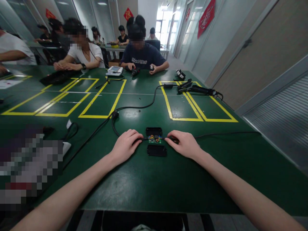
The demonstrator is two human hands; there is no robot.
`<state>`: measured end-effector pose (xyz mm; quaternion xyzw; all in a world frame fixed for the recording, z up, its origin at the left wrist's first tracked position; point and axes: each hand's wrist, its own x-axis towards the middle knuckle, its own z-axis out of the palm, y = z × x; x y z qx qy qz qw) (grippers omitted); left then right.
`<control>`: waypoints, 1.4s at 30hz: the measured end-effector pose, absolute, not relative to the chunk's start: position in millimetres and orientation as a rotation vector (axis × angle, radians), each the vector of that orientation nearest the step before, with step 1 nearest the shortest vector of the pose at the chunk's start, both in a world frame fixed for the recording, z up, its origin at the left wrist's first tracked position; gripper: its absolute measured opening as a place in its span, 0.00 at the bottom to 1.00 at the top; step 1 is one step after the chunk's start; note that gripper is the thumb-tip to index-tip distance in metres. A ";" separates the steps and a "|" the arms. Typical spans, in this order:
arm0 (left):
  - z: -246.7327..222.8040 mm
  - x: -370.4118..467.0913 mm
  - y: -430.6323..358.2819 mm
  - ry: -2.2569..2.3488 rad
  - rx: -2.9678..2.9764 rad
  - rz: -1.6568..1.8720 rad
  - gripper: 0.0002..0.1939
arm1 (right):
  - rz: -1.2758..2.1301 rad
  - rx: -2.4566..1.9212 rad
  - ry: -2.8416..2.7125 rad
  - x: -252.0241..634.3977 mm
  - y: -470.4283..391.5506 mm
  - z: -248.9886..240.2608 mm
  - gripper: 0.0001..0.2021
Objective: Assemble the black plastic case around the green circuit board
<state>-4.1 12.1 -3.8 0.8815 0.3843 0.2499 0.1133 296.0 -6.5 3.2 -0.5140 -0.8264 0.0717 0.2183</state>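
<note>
A small green circuit board (154, 139) with copper-coloured coils lies in front of me, a black cable leading off each side. My left hand (127, 144) pinches the cable end just left of the board. On the other side, my right hand (184, 142) has its fingers closed on the right cable (223, 133) close to the board. One black plastic case half (154, 131) sits behind the board, its hollow side up. The other case half (157, 150) rests in front of it, nearer to me.
Yellow tape rectangles (102, 116) mark the green table (144, 186). Black tools with cables (199, 90) lie at the back right. A cable plug (115, 115) is left of centre. Across the table a person (141, 57) holds a power drill (135, 72); others sit further left.
</note>
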 end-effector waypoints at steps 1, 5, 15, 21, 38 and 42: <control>-3.5 -4.8 13.9 1.131 2.596 0.723 0.08 | 0.207 -1.457 -2.296 299.0 -4.5 2.8 0.17; -4.7 -6.6 18.1 1.135 2.620 0.686 0.09 | 0.235 -1.489 -2.307 305.5 0.1 0.9 0.24; 4.6 -10.1 16.0 1.086 2.607 0.703 0.17 | 0.314 -1.394 -2.275 306.5 -5.3 5.5 0.33; 7.2 -15.2 13.8 0.908 2.551 0.564 0.17 | 0.497 -1.252 -2.384 311.6 -7.0 8.9 0.34; 4.2 -10.4 11.8 0.960 2.519 0.779 0.09 | 0.442 -1.125 -2.332 317.6 -3.3 6.7 0.16; 0.3 -6.7 10.0 0.955 2.552 0.699 0.08 | 0.472 -1.125 -2.381 320.2 -1.3 5.2 0.15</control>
